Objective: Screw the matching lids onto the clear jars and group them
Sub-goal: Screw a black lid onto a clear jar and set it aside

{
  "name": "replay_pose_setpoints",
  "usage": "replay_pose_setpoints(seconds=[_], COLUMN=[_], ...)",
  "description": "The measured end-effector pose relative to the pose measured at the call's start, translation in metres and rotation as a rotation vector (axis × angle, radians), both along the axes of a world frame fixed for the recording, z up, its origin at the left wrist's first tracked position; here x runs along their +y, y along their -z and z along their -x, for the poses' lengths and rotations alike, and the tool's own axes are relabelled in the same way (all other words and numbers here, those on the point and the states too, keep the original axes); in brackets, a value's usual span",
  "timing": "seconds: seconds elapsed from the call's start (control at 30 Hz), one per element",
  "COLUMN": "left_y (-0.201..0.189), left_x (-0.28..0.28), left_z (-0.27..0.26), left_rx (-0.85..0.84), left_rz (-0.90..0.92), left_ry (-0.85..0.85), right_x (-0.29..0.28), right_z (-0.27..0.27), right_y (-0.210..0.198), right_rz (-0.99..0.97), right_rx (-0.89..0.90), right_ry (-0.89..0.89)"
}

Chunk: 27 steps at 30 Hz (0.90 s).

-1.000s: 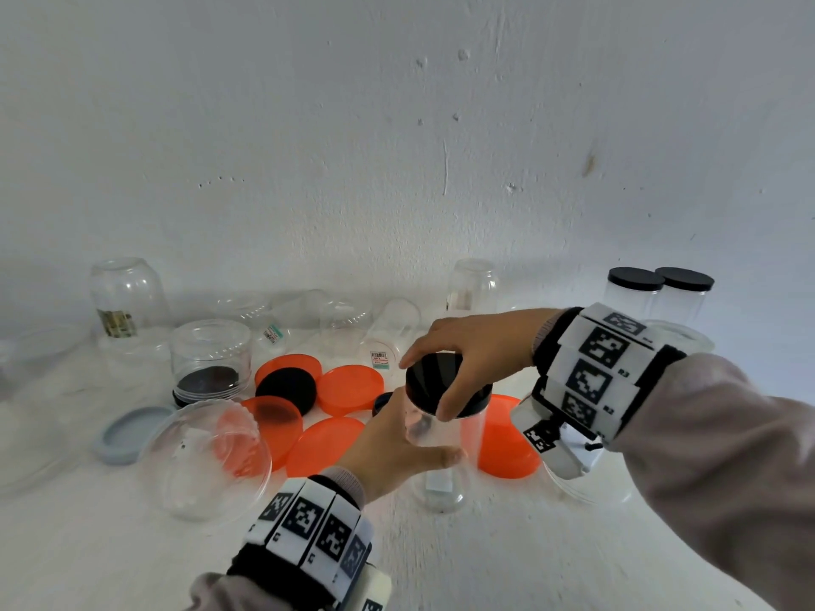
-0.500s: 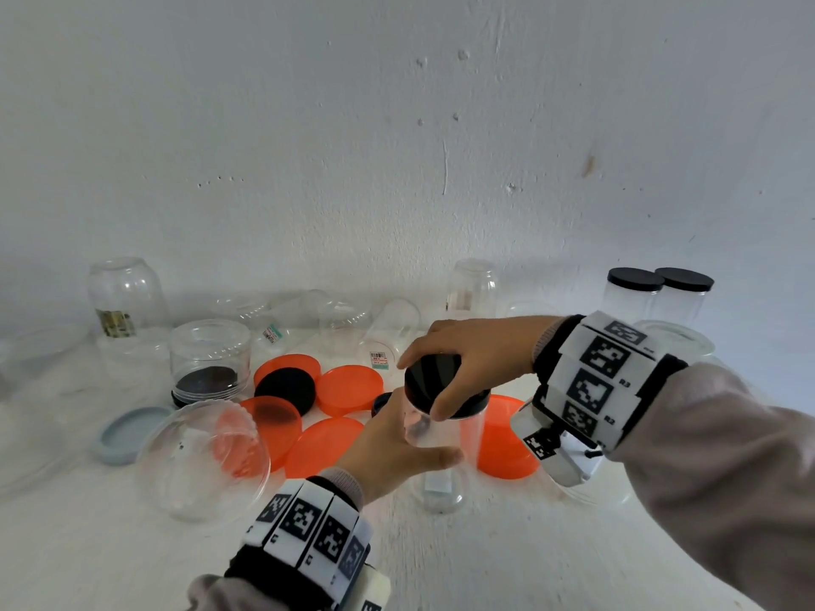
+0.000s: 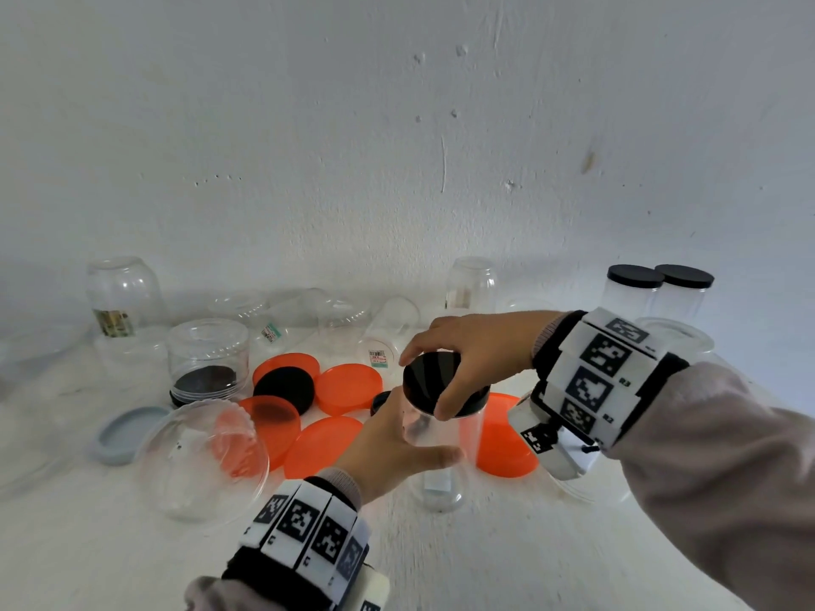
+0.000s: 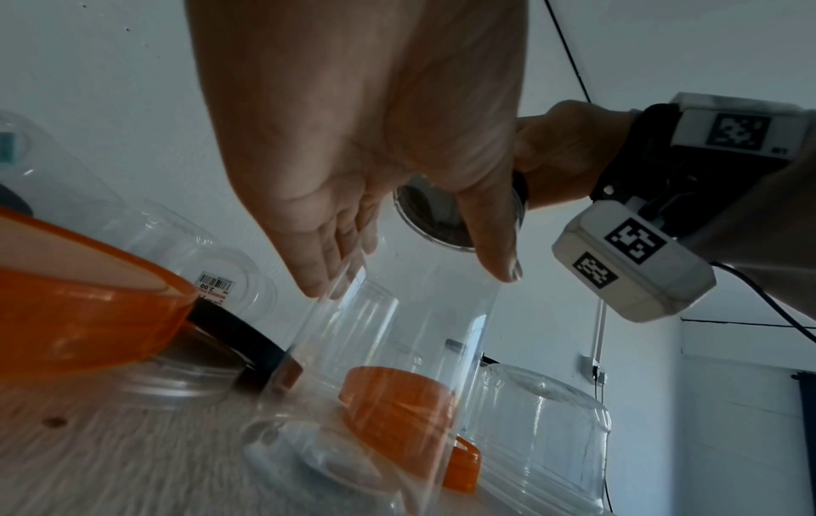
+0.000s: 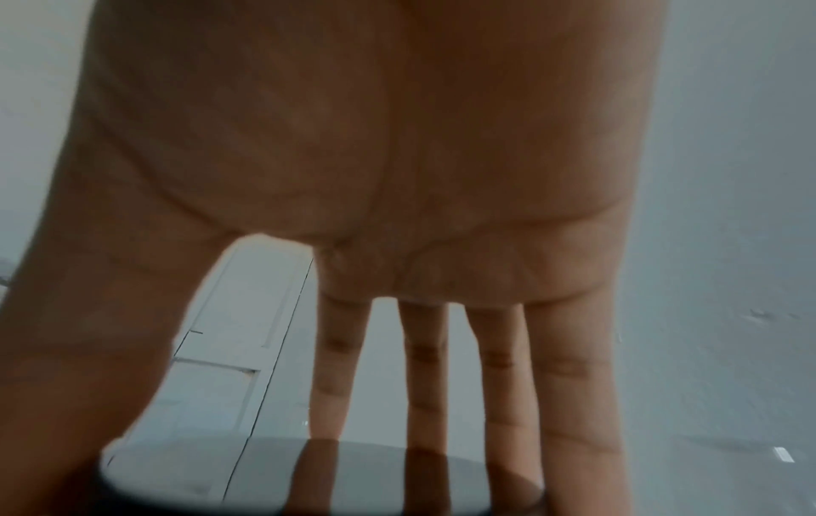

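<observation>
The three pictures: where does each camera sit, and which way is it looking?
Head: worn on the head, looks forward and down at both hands on the clear jar.
Left wrist: looks along the left hand gripping the jar, from low.
Right wrist: looks along the right hand onto the black lid.
Shared: all three show the lid.

Head view, centre: upright jar on table, lid on its mouth. Right hand over lid from frame right; left hand on jar's left side, from below. Loose lids left of and behind jar. Two capped jars far right, against wall. Tipped bowl lower left.
</observation>
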<state>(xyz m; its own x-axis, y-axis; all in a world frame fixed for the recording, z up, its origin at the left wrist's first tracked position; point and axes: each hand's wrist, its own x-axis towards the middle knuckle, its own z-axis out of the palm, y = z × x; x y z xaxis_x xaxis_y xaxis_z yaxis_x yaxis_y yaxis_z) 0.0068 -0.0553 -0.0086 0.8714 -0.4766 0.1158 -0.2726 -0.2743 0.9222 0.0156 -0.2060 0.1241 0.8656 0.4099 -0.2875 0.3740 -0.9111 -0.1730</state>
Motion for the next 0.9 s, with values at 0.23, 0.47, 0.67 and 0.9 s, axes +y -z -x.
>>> replay_pose_setpoints(seconds=[0.23,0.47,0.67,0.9], left_y=[0.001,-0.0023,-0.0011,-0.0023], left_x=[0.0021,0.0013,0.0013,0.0011], left_z=[0.0004,0.0021,0.0012,0.0017], left_rx=[0.005,0.003,0.015,0.001], left_rz=[-0.022,-0.048,-0.037,-0.043], left_ry=[-0.002,-0.023,-0.013,-0.027], right_x=[0.0052,-0.0035,0.0033,-0.0003], right_z=[-0.0006,-0.001,0.0019,0.0032], right_y=[0.0091,0.0012,0.0048,0.0047], right_rz=[0.073,-0.043,0.005,-0.017], right_rx=[-0.115,0.007,-0.094,-0.039], right_ry=[0.084,-0.007,0.028,-0.011])
